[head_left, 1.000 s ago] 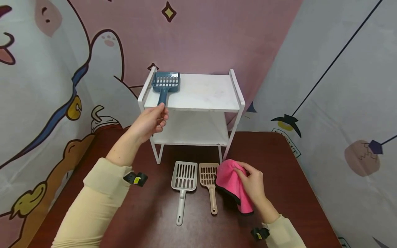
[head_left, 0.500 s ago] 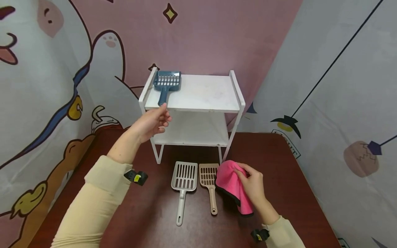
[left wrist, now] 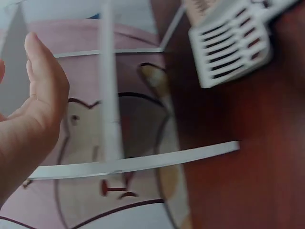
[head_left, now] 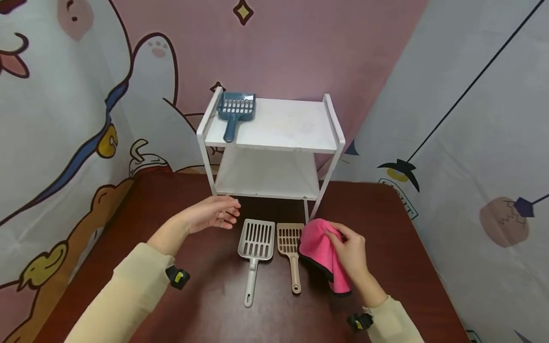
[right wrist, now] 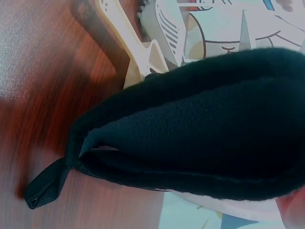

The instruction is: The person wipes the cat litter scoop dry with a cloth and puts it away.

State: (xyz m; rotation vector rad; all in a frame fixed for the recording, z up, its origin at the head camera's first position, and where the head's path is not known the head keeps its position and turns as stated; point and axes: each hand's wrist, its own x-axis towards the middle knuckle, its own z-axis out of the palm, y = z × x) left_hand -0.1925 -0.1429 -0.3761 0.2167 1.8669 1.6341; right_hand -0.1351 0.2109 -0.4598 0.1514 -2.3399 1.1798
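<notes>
My left hand (head_left: 212, 214) hangs in front of the white rack with relaxed fingers, holding nothing. It is just left of a pale grey litter scoop (head_left: 256, 240) that lies on the table with its handle toward me. Beside that scoop lies a smaller beige litter scoop (head_left: 289, 238). My right hand (head_left: 353, 252) pinches a pink cloth (head_left: 319, 245) with black edging, which overlaps the beige scoop's right edge in the head view. Up close, the right wrist view shows the cloth's dark inner fold (right wrist: 200, 129) and a small black loop (right wrist: 45, 186). A blue litter scoop (head_left: 236, 112) rests on the rack's top shelf.
A white two-tier rack (head_left: 287, 126) stands at the back of the dark red-brown table (head_left: 377, 219). The blue scoop lies at its left end, handle toward the front edge. Cartoon-printed cloth walls (head_left: 309, 47) enclose the table's back and sides.
My left hand has let go of the blue scoop's handle and come down and back from the shelf toward the table. The blue scoop stays on the shelf; my right hand keeps holding the cloth.
</notes>
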